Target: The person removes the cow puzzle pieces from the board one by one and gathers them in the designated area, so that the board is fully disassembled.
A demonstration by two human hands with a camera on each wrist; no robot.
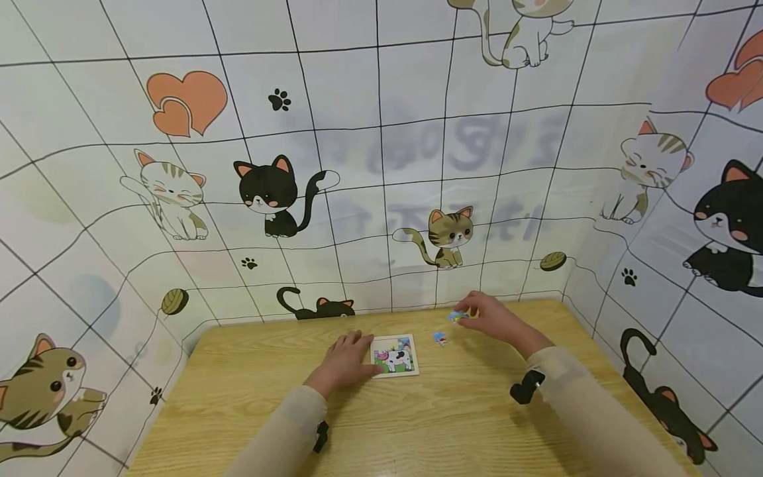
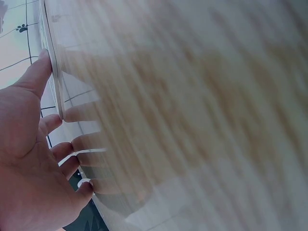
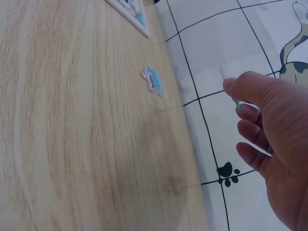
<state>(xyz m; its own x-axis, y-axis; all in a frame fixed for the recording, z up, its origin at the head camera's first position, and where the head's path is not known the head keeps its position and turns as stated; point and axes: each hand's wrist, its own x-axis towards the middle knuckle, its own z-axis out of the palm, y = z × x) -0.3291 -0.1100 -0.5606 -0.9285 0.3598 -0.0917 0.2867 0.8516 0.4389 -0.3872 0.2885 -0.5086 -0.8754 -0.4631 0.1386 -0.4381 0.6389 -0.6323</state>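
My right hand [image 1: 490,319] pinches a small blue puzzle piece [image 1: 457,317] between thumb and fingers near the table's back edge. In the right wrist view this puzzle piece [image 3: 231,91] shows edge-on at the fingertips. A second puzzle piece [image 1: 440,338], blue with some red, lies on the table to the left of that hand. Further left lies a white-framed puzzle board [image 1: 395,356] with a cow picture. My left hand [image 1: 344,361] rests at the board's left side, thumb and index finger touching its edge and the other fingertips on the table.
The light wooden table [image 1: 250,397] stands against cat-patterned cloth walls [image 1: 357,146] at the back and sides. Black wrist devices sit on the left sleeve [image 1: 286,424] and the right sleeve [image 1: 590,397].
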